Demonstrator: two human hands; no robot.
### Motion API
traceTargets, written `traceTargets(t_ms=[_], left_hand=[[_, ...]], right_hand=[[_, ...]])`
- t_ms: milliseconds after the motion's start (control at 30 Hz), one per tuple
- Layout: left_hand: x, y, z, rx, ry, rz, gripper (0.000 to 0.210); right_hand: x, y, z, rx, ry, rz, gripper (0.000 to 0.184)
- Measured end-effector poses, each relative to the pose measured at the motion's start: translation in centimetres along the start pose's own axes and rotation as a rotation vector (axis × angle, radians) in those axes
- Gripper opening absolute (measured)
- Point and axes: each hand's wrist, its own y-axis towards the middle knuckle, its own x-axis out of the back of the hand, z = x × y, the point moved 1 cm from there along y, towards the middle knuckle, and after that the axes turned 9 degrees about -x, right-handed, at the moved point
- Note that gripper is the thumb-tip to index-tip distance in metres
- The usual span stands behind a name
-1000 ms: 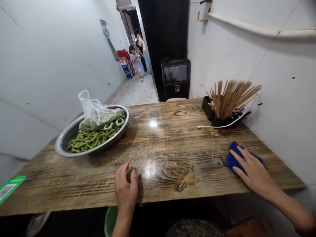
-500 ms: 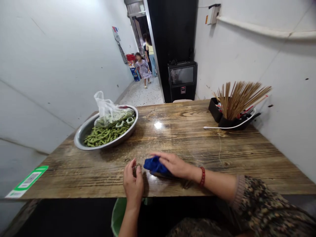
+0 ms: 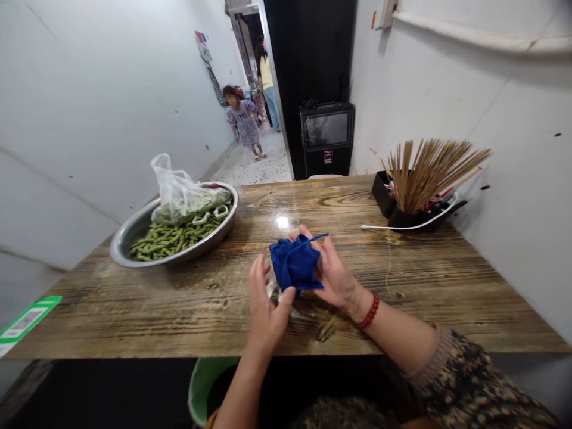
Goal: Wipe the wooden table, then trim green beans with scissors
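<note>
A crumpled blue cloth is lifted over the front part of the wooden table, with a loose strand or edge poking out at its top right. My right hand, palm turned up and a red bead bracelet on its wrist, holds the cloth from the right. My left hand is at the cloth's lower left, fingers apart and curved; its thumb tip meets or nearly meets the cloth. Part of my right hand's fingers is hidden behind the cloth.
A metal basin of green bean pods, with a clear plastic bag on top, stands left. Wooden skewers in black holders and a white cable are right. A green bin sits below the edge.
The blue cloth has come up off the table in my right hand, which turned palm up. My left hand moved right and closer to the cloth. A person in the background came nearer.
</note>
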Motion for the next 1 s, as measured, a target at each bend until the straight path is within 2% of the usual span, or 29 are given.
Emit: traceTargets(t_ms=[100,200,267,333,433,500,600,700,800,867,933,1000], left_hand=[[-3.9,1.3,-0.7,-0.005,-0.045,0.022,0.081],[-5.2,1.9,0.4,0.076,-0.126,-0.013,0.065],[-4.5,2.0,1.3,0.135,-0.173,-0.037,0.054],[-2.7,1.9,2.0,0.252,-0.240,-0.079,0.049],[0.5,1.3,2.4,0.474,-0.397,-0.168,0.051],[2.0,0.7,1.9,0.569,-0.512,-0.208,0.054],[2.1,0.0,0.2,0.686,-0.755,-0.172,0.053],[0.4,-0.4,-1.7,0.788,-0.997,-0.067,0.054],[-1.5,-0.8,-2.6,0.759,-1.025,0.034,0.055],[-2.3,-1.1,-2.4,0.668,-0.840,0.085,0.053],[-2.8,-1.2,-2.1,0.449,-0.525,0.138,0.047],[-3.0,-1.1,-2.1,0.132,-0.197,0.228,0.041]], right_hand=[[-0.4,-0.6,-0.2,0.086,-0.178,0.057,0.068],[-0.2,-0.7,-0.4,0.128,-0.306,0.126,0.071],[0.0,-0.7,-0.4,0.087,-0.300,0.223,0.071],[0.0,-0.9,-0.1,0.024,-0.238,0.317,0.071],[-0.2,-1.3,0.9,0.003,-0.102,0.352,0.071],[-0.5,-1.5,1.6,0.016,-0.044,0.357,0.070],[-0.6,-1.6,1.7,0.000,-0.026,0.379,0.067],[-0.3,-1.2,1.3,0.006,-0.054,0.350,0.064],[0.2,-0.7,0.9,0.037,-0.143,0.316,0.065],[0.6,-0.4,0.6,0.062,-0.224,0.281,0.069],[1.0,-0.1,0.3,0.091,-0.312,0.213,0.073],[1.5,0.2,-0.2,0.084,-0.369,0.140,0.075]])
